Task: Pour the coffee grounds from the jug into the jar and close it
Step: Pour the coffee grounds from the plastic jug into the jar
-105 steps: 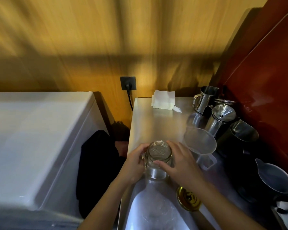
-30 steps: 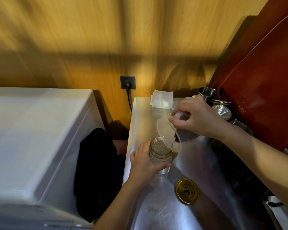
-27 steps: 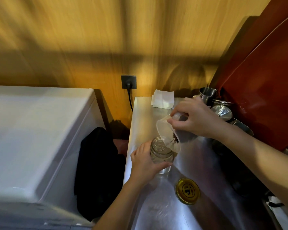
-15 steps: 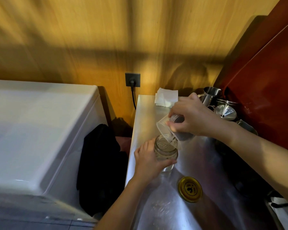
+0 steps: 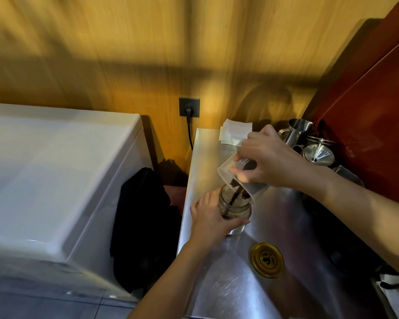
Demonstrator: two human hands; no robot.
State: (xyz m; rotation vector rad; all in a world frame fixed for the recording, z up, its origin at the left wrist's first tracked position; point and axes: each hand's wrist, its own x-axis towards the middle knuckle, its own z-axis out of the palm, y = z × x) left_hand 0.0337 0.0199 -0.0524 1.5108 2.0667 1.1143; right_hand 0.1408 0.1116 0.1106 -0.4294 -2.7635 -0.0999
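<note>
A clear glass jar [image 5: 236,207] stands upright on the steel counter [image 5: 228,291], and my left hand [image 5: 211,221] is wrapped around its left side. Just above it my right hand [image 5: 266,161] holds a clear plastic jug [image 5: 230,172] tipped steeply down to the left, its rim over the jar's mouth. A dark stream of coffee grounds [image 5: 234,194] falls from the jug into the jar, where dark grounds show at the bottom. The gold lid [image 5: 267,259] lies flat on the counter in front of the jar and to its right, apart from both hands.
Steel pitchers [image 5: 296,132] and a funnel [image 5: 318,154] crowd the counter's right side against a red panel. Folded white paper [image 5: 234,134] lies at the back. A white chest appliance [image 5: 55,180] stands to the left, with a dark cloth [image 5: 143,226] in the gap.
The jug has tipped further, and grounds now stream into the jar. 3.5 s ago both hands were on the jar while the jug stood on the counter.
</note>
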